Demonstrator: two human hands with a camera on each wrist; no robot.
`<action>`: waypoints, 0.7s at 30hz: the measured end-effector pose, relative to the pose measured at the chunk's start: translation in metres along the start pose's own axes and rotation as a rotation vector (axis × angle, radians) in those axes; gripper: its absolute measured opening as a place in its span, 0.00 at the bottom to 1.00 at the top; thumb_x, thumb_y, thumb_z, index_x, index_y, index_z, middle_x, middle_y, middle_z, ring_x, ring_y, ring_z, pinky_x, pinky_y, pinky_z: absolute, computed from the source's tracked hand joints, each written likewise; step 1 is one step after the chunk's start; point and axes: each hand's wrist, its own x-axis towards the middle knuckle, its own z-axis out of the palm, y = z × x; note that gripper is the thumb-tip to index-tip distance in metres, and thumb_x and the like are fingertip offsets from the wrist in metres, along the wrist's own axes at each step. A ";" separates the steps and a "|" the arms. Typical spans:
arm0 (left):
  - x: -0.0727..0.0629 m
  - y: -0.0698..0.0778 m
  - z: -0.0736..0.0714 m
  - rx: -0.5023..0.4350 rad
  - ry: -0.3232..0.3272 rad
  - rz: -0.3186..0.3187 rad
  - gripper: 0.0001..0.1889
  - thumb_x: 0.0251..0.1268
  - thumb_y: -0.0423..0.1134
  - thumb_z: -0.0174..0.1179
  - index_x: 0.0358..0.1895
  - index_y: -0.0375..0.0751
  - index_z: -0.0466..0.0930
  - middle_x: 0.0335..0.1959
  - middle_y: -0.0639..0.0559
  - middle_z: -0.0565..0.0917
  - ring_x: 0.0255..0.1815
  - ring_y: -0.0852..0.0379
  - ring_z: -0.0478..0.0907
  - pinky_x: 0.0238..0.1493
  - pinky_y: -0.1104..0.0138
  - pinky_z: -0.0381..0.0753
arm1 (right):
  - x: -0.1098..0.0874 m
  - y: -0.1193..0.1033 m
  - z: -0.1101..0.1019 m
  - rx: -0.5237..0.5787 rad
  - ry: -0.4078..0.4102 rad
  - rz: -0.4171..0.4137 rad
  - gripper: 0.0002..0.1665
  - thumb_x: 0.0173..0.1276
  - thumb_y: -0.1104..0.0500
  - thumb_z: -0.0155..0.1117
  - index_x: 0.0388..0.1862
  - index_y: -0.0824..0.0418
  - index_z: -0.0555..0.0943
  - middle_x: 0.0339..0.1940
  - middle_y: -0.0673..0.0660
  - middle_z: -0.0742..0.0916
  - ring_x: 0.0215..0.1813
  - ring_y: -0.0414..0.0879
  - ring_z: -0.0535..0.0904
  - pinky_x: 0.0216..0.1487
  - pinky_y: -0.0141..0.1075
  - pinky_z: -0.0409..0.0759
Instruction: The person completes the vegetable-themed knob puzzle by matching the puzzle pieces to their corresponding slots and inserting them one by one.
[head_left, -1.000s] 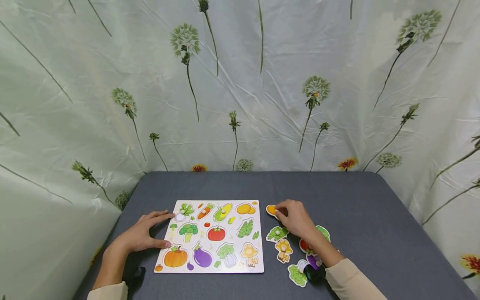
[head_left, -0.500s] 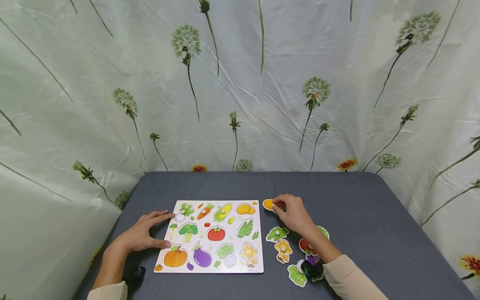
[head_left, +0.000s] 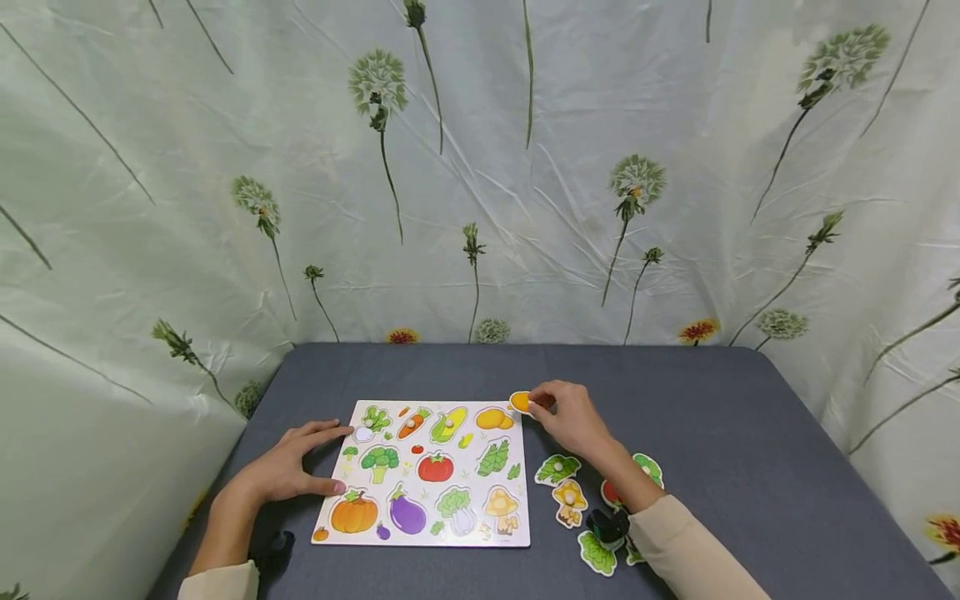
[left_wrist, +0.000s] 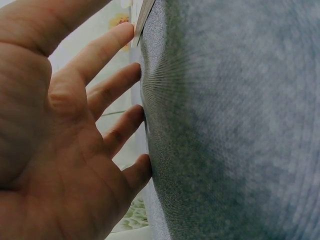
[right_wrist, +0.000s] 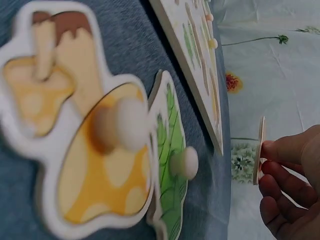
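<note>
The puzzle board [head_left: 420, 533], printed with vegetables, lies flat on the table. My left hand [head_left: 281, 468] touches its left edge with spread, fairly straight fingers; in the left wrist view a fingertip [left_wrist: 127, 31] meets the board's edge. My right hand [head_left: 572, 418] pinches a yellow-orange wooden puzzle piece [head_left: 519, 402] and holds it over the board's top right corner. The right wrist view shows that piece edge-on, raised between thumb and fingers. The printed yellow potato slot [head_left: 491, 418] is just left of it. Pieces with carrot [head_left: 411, 425] and corn [head_left: 447, 423] pictures sit in the board.
Right of the board lie loose knobbed pieces: a green leafy one [head_left: 557, 469], a mushroom [head_left: 570, 502], a cabbage [head_left: 597, 552] and a partly hidden red one [head_left: 611, 494]. A dark wrist camera [head_left: 607, 527] overlaps some. A flowered curtain [head_left: 480, 167] hangs behind the table.
My right hand has moved left and slightly up in the view, carrying the yellow-orange puzzle piece from beside the board to its top right corner. My left hand stays put.
</note>
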 end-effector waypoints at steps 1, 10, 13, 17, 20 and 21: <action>0.000 0.000 -0.001 0.000 0.001 0.002 0.49 0.46 0.62 0.78 0.76 0.54 0.71 0.79 0.35 0.63 0.74 0.29 0.57 0.62 0.27 0.65 | 0.001 -0.001 0.001 0.007 -0.002 -0.007 0.07 0.68 0.59 0.74 0.44 0.58 0.89 0.37 0.51 0.89 0.36 0.40 0.82 0.40 0.37 0.81; 0.002 -0.001 0.001 -0.007 0.003 -0.008 0.49 0.45 0.62 0.79 0.75 0.56 0.72 0.79 0.37 0.63 0.75 0.30 0.57 0.63 0.26 0.64 | 0.009 -0.006 0.011 0.052 -0.042 -0.021 0.06 0.67 0.61 0.75 0.43 0.57 0.90 0.34 0.49 0.89 0.34 0.37 0.79 0.38 0.34 0.79; 0.002 -0.002 0.003 -0.004 0.007 -0.016 0.49 0.45 0.62 0.79 0.75 0.56 0.72 0.79 0.37 0.64 0.75 0.30 0.57 0.63 0.26 0.64 | 0.010 -0.009 0.014 0.060 -0.052 -0.038 0.07 0.67 0.61 0.74 0.43 0.57 0.90 0.35 0.49 0.89 0.34 0.37 0.79 0.37 0.33 0.78; 0.002 -0.001 0.003 -0.003 0.008 -0.017 0.49 0.45 0.62 0.79 0.75 0.56 0.72 0.79 0.37 0.64 0.75 0.30 0.57 0.62 0.26 0.64 | 0.014 -0.013 0.016 0.069 -0.074 -0.051 0.06 0.67 0.61 0.74 0.43 0.57 0.90 0.35 0.49 0.89 0.34 0.37 0.79 0.36 0.33 0.78; 0.001 -0.001 0.002 -0.002 0.011 -0.010 0.48 0.45 0.61 0.79 0.75 0.56 0.72 0.79 0.37 0.64 0.74 0.30 0.58 0.62 0.26 0.64 | 0.016 -0.015 0.019 0.069 -0.089 -0.041 0.06 0.67 0.61 0.74 0.42 0.57 0.91 0.35 0.49 0.89 0.34 0.37 0.78 0.36 0.32 0.77; 0.001 -0.001 0.002 -0.003 0.011 -0.006 0.48 0.45 0.61 0.79 0.75 0.56 0.72 0.79 0.37 0.64 0.74 0.30 0.58 0.62 0.26 0.64 | 0.017 -0.016 0.020 0.069 -0.093 -0.036 0.06 0.67 0.61 0.74 0.42 0.57 0.91 0.36 0.49 0.89 0.34 0.38 0.78 0.35 0.32 0.77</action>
